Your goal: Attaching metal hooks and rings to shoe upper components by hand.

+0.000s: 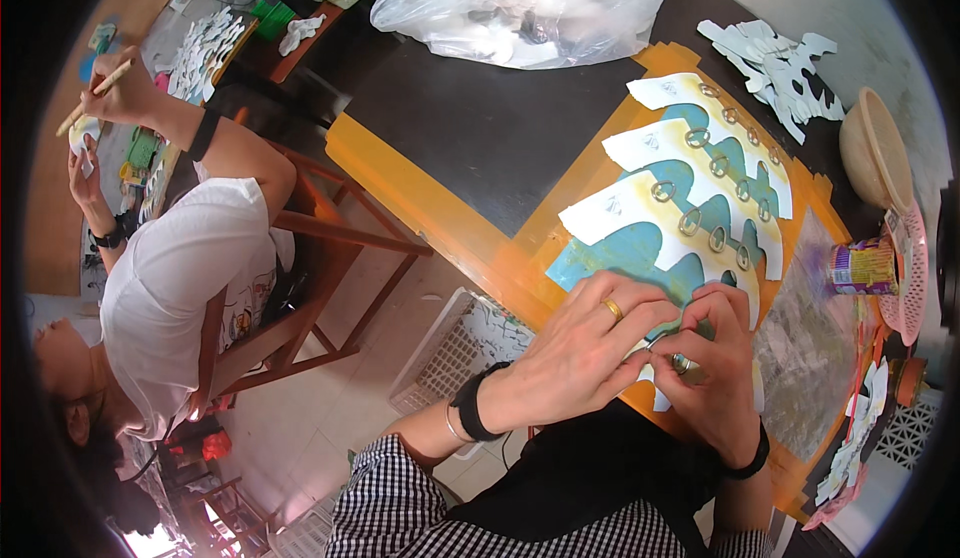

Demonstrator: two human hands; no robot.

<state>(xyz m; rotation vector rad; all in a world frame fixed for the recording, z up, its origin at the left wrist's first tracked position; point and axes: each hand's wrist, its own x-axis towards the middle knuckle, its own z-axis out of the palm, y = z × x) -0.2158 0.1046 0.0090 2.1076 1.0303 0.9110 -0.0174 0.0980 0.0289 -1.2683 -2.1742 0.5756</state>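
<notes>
White scalloped cutouts [607,208] shaded with yellow lie in overlapping rows on a blue-green sheet [580,264], set between the near edge and the wall-side edge of a dark table [440,123] bordered with orange tape [430,203]. Oval metal rings [717,240] rest in lines across the cutouts. Near the table's near edge, the left hand [575,348], a gold band on one finger, meets the right hand [710,373] fingertip to fingertip over the closest of the pieces; both are closed in a pinch on a small object [651,341], too covered to identify. Just beside the right hand, a clear plastic sheet [810,358] lies flat. Along the wall-side edge stand a beige bowl [872,148], a purple and yellow can [863,266] and a pink perforated basket [910,273], with loose white pieces [775,68] farther up. A plastic bag [520,3] bulges toward the table's far edge. At left, well apart, a co-worker in a white shirt [190,298] sits on a wooden chair [320,233], one hand gripping a wooden-handled tool [98,96].
</notes>
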